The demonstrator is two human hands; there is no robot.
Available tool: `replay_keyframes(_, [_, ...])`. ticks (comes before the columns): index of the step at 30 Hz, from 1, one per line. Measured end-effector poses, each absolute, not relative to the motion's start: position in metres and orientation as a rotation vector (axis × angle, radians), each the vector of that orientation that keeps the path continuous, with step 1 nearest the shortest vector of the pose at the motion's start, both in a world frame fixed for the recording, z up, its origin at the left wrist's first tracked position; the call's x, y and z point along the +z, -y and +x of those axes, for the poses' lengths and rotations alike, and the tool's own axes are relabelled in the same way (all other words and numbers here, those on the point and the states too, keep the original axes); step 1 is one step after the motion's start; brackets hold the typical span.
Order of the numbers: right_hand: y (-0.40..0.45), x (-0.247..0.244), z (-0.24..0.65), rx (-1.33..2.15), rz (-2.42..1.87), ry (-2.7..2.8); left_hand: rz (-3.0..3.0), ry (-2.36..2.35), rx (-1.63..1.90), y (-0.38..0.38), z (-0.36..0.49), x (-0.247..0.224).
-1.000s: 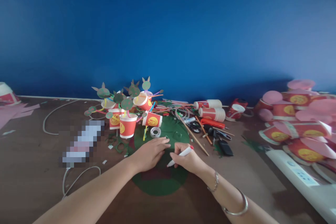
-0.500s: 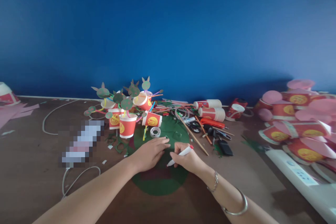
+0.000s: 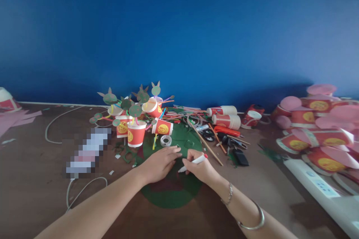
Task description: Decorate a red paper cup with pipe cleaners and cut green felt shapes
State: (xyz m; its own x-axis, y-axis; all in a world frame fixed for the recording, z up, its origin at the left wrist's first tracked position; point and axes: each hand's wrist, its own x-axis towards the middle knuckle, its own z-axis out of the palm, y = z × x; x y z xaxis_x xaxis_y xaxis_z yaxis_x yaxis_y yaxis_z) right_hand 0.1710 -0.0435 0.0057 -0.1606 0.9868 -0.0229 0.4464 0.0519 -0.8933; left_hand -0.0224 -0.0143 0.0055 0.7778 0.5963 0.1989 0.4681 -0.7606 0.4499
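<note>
My right hand (image 3: pixel 200 168) is closed around a white marker with a red end (image 3: pixel 198 160), its tip pointing down and left at the dark surface below. My left hand (image 3: pixel 161 164) lies flat with fingers stretched out, a little left of the marker tip. Both hands rest over a large round green sheet (image 3: pixel 174 199) that bears a dark reddish patch (image 3: pixel 165 185). A roll of tape (image 3: pixel 166 141) lies just beyond my left fingers. Whether a separate piece of paper lies under my hands, I cannot tell.
Red paper cups with green paper animal heads (image 3: pixel 136 133) stand back left. Stacked cups (image 3: pixel 226 121), an orange-red tool (image 3: pixel 227 131) and sticks (image 3: pixel 210 145) lie back right. Cups with pink paper discs (image 3: pixel 303 117) and a white power strip (image 3: pixel 316 183) are far right. A blurred-out object (image 3: pixel 89 153) lies left.
The marker tip has shifted slightly up and away from me, with my right hand tilting the marker flatter. My left hand stays in place.
</note>
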Motion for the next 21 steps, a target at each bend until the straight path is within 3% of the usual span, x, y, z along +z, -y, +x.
replay_keyframes(21, [0.043,0.0048,0.1704,1.097,-1.464,1.731,2.571,-0.797,0.483,0.0144,-0.0231,0.006])
